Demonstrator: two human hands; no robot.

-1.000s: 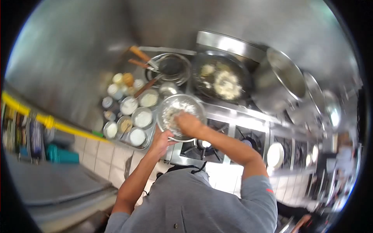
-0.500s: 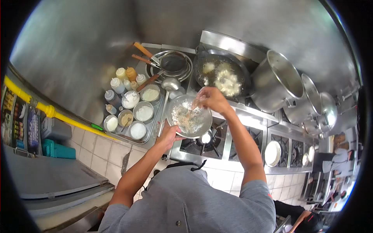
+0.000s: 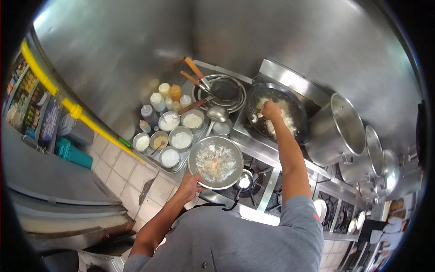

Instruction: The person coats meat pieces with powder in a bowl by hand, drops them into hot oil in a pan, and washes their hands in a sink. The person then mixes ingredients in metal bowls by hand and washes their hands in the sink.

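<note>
My left hand (image 3: 190, 185) grips the near-left rim of a metal bowl (image 3: 222, 183), thumb over the edge. Inside the bowl lies white flour with pale orange coated pieces (image 3: 213, 161). My right hand (image 3: 271, 110) is above a dark wok (image 3: 295, 105) of bubbling oil, its fingers bunched downward. What the fingers hold, if anything, is hidden. Pale battered pieces (image 3: 287, 120) fry in the oil, partly covered by my forearm. A steel ladle (image 3: 217, 114) rests behind the bowl.
Left of the bowl, a tray (image 3: 174, 171) carries several tubs of powder and squeeze bottles (image 3: 157, 101). Strainers (image 3: 225, 89) sit behind them. Large steel pots (image 3: 333, 131) stand to the right of the wok. A lit burner (image 3: 244, 182) is close to the bowl; another person (image 3: 385, 233) is far right.
My right hand has left the bowl and reached forward and right over the wok. The left hand still holds the bowl. The camera view has turned and shifted.
</note>
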